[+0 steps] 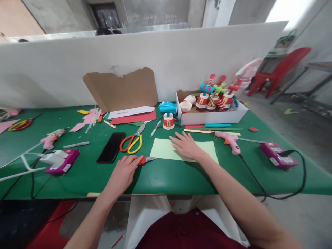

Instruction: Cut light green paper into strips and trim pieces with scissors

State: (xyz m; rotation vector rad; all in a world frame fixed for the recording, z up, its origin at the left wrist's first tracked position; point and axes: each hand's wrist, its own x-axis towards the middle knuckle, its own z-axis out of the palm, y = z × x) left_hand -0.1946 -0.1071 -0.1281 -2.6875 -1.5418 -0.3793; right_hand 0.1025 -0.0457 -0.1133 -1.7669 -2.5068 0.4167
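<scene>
My right hand [186, 145] lies flat with fingers spread on a pale green paper sheet [166, 149] on the green table [168, 178]. My left hand [123, 171] rests on the table with its fingers over the red handle of a utility knife [145, 159], whose blade end points right toward the sheet. Orange and yellow scissors [132, 141] lie just beyond the left hand, beside a black phone [111, 147].
A white box [212, 116] of paper-cup crafts stands at the back right, one cup craft [168, 121] in front of it. A pink glue gun [229, 140] and purple power strips [278, 155] [62, 162] with cables lie at either side. Cardboard [121, 88] leans on the white partition.
</scene>
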